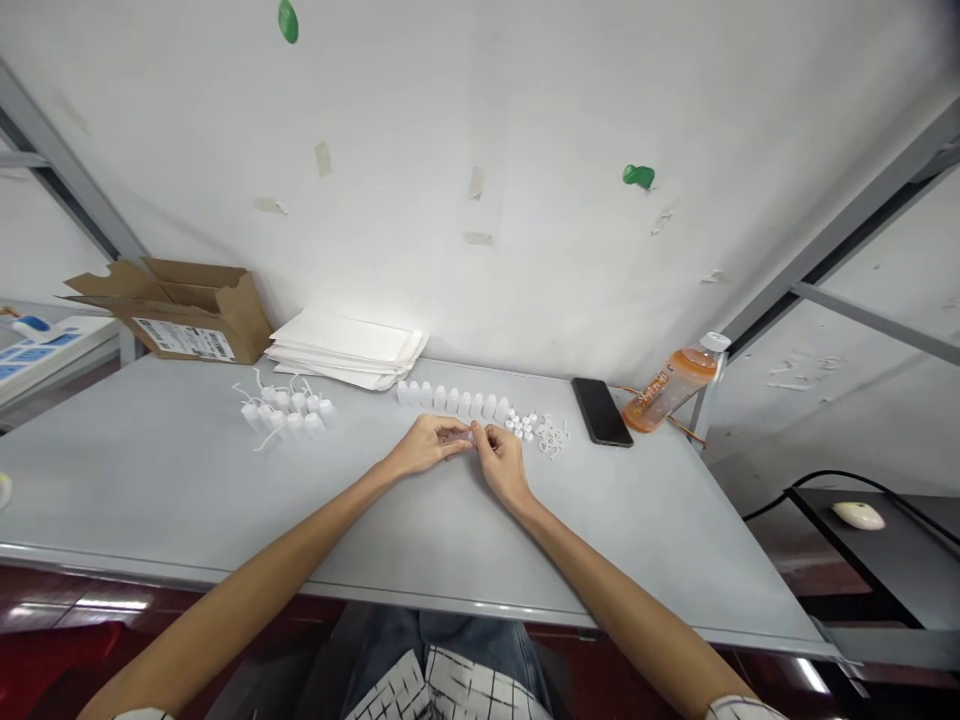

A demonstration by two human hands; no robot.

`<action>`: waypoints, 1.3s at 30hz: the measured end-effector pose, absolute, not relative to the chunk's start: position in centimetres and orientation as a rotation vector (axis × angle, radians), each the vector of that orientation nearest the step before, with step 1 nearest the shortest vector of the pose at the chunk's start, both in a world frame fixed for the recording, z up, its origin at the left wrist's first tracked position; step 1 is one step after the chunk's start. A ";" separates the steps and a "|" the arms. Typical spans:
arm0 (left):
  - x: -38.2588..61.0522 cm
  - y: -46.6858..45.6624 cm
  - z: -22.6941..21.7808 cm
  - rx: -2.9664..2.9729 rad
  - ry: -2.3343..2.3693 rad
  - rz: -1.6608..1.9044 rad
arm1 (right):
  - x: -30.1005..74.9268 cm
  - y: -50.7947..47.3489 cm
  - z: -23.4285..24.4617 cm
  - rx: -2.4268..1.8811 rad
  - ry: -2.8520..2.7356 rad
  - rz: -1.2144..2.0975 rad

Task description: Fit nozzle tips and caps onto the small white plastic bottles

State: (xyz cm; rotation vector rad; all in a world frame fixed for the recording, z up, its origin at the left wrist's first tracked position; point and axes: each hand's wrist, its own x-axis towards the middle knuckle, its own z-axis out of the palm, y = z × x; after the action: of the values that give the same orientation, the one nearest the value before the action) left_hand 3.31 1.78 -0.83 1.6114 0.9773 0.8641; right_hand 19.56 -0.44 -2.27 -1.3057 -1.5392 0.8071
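Observation:
My left hand and my right hand meet fingertip to fingertip above the middle of the table. Both are closed in a pinch; what lies between the fingers is small, pale and mostly hidden. Just behind them stands a row of small white bottles. Beside my right hand are several small white caps and a loose heap of thin white curled pieces. Off to the left, a cluster of white bottles stands together, with thin white strips sticking out from some tops.
The grey table runs against a white wall. At the back left sit an open cardboard box and stacked white sheets. A black phone lies on the right, near a tilted bottle of orange drink.

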 end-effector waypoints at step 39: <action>0.9 3.1 0.3 1.494 0.713 0.439 | 21.5 -0.3 -1.0 -0.921 -1.734 1.103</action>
State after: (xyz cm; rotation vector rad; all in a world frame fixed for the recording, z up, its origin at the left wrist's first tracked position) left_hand 0.89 3.08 0.31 1.4944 0.7126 0.4388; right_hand 21.47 -0.30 -1.02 -0.9215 -1.7336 1.1026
